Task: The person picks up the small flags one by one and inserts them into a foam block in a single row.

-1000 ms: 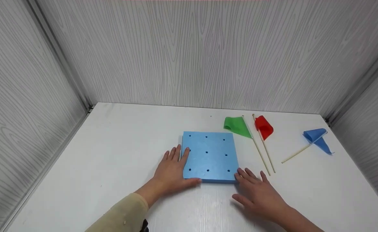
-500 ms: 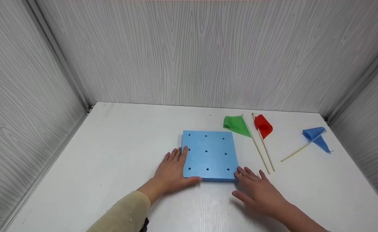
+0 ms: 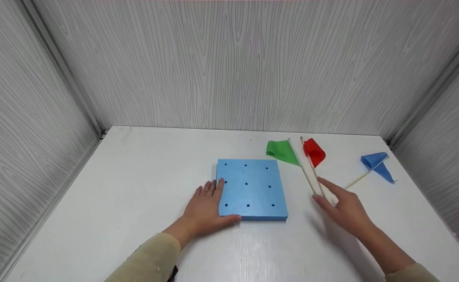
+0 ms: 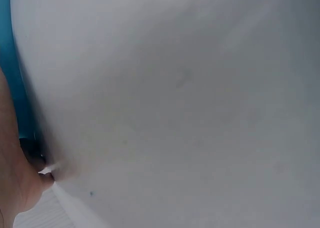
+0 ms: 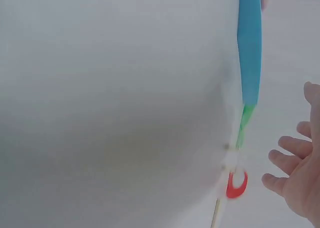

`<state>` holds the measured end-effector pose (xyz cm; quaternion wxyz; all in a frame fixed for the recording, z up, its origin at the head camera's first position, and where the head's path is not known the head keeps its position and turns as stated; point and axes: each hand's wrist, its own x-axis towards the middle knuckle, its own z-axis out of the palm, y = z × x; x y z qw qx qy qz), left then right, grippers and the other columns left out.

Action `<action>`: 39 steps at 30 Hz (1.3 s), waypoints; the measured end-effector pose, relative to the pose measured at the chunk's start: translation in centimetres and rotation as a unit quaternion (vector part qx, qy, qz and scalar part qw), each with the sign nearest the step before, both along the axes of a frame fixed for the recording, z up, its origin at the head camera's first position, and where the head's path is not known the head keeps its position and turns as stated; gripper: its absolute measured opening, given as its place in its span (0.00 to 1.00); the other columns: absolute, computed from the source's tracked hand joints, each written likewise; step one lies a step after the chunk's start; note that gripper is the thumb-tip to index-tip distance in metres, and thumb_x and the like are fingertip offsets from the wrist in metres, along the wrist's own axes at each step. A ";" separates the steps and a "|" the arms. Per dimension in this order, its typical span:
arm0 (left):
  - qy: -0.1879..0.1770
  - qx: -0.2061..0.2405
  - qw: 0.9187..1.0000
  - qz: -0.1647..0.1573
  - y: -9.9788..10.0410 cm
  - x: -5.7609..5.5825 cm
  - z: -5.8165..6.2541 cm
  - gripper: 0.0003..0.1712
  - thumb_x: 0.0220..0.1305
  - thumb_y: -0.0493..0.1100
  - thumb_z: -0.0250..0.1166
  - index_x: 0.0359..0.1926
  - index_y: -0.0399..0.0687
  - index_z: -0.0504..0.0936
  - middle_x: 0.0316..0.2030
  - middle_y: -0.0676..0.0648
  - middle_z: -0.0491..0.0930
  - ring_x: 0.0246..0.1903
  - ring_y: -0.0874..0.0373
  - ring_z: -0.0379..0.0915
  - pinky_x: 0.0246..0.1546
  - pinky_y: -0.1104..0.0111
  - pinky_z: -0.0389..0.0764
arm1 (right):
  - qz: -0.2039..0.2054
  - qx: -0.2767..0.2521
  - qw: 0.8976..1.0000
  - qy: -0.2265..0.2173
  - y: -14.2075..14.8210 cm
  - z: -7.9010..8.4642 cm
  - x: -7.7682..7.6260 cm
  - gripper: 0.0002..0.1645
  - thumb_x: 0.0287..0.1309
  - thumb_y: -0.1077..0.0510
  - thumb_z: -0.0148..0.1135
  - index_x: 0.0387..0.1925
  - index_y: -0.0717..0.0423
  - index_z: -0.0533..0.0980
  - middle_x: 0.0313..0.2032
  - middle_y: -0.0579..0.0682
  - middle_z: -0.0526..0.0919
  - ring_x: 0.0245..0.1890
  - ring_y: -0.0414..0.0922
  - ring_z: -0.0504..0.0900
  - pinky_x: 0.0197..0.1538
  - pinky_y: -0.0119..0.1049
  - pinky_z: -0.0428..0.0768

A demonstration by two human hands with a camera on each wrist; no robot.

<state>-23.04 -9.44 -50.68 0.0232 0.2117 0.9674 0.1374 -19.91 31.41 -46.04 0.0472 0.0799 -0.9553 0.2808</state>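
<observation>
A blue square block (image 3: 257, 196) with several small holes lies flat on the white table. My left hand (image 3: 203, 213) rests along its left side, fingers straight and thumb at the front edge. Over the lower sticks of the green flag (image 3: 282, 151) and the red flag (image 3: 315, 152) hovers my right hand (image 3: 349, 213). Its thumb and index finger are spread apart. In the right wrist view that hand (image 5: 300, 158) has its fingers extended, holding nothing; the block's side (image 5: 250, 53) and the red flag (image 5: 237, 188) appear beside it. Part of the stick ends is hidden by the hand.
A blue flag (image 3: 375, 162) on a short-looking stick lies farther right, its lower stick end near the right hand. Grey wood-grain panels (image 3: 229, 66) stand at the back and both sides of the white table (image 3: 135, 188).
My right hand has left the block's front right corner and moved right, over the green and red flags' sticks. My left hand stays on the block. The head view has shifted slightly.
</observation>
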 end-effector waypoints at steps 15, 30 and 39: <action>0.006 0.001 1.000 0.001 0.1 -0.2 -0.1 0.75 0.57 0.91 0.48 0.86 0.40 0.44 0.82 0.36 0.52 0.82 0.40 0.47 0.79 0.45 0.50 | -0.139 -0.103 0.984 0.046 9.4 -0.5 -3.9 0.43 0.79 0.36 0.55 0.80 0.59 0.64 0.68 0.65 0.78 0.70 0.64 0.74 0.60 0.31 0.79; 0.005 0.002 1.000 0.006 0.0 -0.1 -0.6 0.77 0.55 0.93 0.45 0.86 0.42 0.44 0.82 0.36 0.52 0.82 0.41 0.47 0.79 0.46 0.49 | -0.190 -0.156 0.968 -0.048 11.4 -3.3 -5.1 0.46 0.78 0.33 0.52 0.82 0.57 0.59 0.69 0.68 0.74 0.68 0.62 0.73 0.59 0.40 0.78; 0.005 0.008 1.000 0.001 -0.1 0.0 -0.2 0.76 0.57 0.92 0.47 0.86 0.40 0.45 0.82 0.35 0.53 0.81 0.39 0.47 0.79 0.45 0.50 | -0.170 -0.129 0.974 -0.081 11.1 -4.5 -6.0 0.46 0.79 0.34 0.51 0.83 0.57 0.57 0.69 0.69 0.70 0.66 0.64 0.69 0.68 0.57 0.73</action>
